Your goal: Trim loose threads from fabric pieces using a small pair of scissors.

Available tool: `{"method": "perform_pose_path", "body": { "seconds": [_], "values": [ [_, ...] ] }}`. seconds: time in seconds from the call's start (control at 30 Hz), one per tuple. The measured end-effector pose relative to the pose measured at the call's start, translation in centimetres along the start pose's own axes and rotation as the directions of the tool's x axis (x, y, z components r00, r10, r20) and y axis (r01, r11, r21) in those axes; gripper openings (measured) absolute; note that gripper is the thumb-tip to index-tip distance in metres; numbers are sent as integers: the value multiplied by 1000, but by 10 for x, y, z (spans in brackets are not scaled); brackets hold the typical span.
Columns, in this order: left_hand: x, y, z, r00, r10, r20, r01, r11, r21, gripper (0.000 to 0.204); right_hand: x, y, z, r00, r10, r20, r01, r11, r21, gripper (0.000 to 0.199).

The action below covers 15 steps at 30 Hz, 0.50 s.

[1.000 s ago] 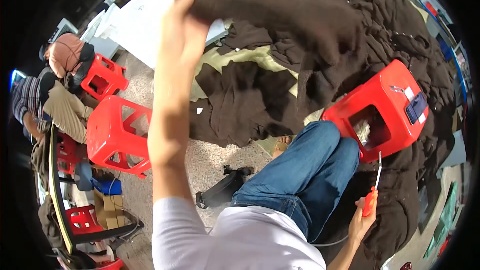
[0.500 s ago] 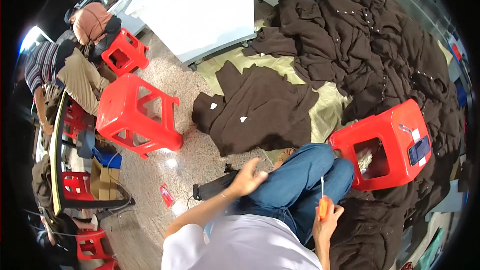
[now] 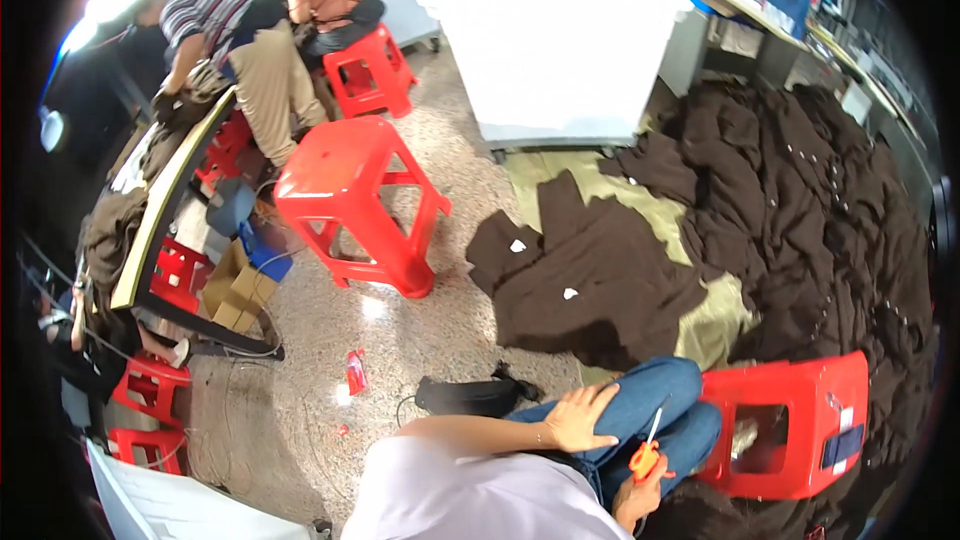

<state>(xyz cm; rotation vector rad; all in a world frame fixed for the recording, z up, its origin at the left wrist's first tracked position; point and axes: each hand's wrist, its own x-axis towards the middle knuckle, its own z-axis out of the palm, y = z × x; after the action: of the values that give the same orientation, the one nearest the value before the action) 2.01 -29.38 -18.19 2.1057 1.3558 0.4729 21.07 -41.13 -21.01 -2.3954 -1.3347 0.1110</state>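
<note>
My left hand (image 3: 581, 417) lies on the thigh of my blue jeans (image 3: 655, 387), fingers stretched and holding nothing. Closed around orange-handled scissors (image 3: 645, 458), my right hand (image 3: 637, 497) is by my right leg. The narrow metal blade points up and away over the jeans. Beyond my knees, a dark brown garment (image 3: 600, 280) with two small white tags is spread on a yellowish sheet (image 3: 720, 315) on the floor.
A large heap of brown garments (image 3: 790, 190) covers the right side. Red stools stand at right (image 3: 790, 430) and left (image 3: 340, 170), the right one with a phone (image 3: 842, 447). A white bin (image 3: 560, 50) is ahead. A black bag (image 3: 465, 397) is beside me. Two people work far left.
The view has swung left and up. My left hand has come down from the air beside my leg onto my thigh. My right hand still holds the scissors.
</note>
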Motion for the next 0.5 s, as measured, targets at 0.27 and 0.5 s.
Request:
{"method": "perform_pose_path", "body": {
  "seconds": [0.27,0.5],
  "values": [
    [-3,-8,5,997,2,-82,-5,999,-40,97,42,7,8,991,-83,-107,98,985,142,44],
    [-1,-17,13,989,-17,-144,3,995,-96,96,175,-7,12,959,-75,-273,97,993,67,44]
  ]
}}
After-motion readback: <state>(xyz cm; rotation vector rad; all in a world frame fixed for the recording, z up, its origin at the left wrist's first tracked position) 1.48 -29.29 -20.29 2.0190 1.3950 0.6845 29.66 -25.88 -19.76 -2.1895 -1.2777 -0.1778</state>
